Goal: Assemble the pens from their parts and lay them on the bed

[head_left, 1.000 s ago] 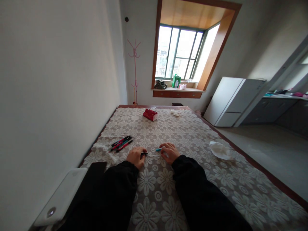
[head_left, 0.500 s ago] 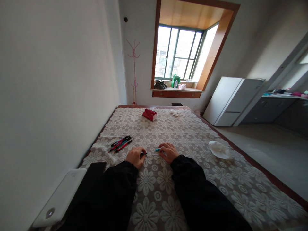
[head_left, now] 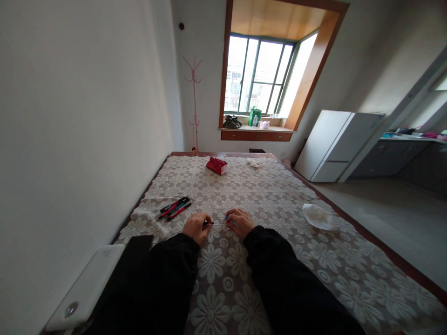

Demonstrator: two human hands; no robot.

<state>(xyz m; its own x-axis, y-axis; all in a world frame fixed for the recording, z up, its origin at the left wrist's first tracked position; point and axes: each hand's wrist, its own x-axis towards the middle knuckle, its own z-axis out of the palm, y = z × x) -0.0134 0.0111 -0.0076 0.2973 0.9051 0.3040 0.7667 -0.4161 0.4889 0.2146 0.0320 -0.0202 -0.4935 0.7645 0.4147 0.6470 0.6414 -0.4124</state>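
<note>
pen (head_left: 218, 224), hands (head_left: 196, 227) closer together now

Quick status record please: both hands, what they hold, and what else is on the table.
left hand: grips the dark end of a thin refill
right hand: closed on a blue pen part, at the refill's other end
pens: loose bunch, left of the hands
red pouch: far end
tissue: right side
table: floral lace cloth
</note>
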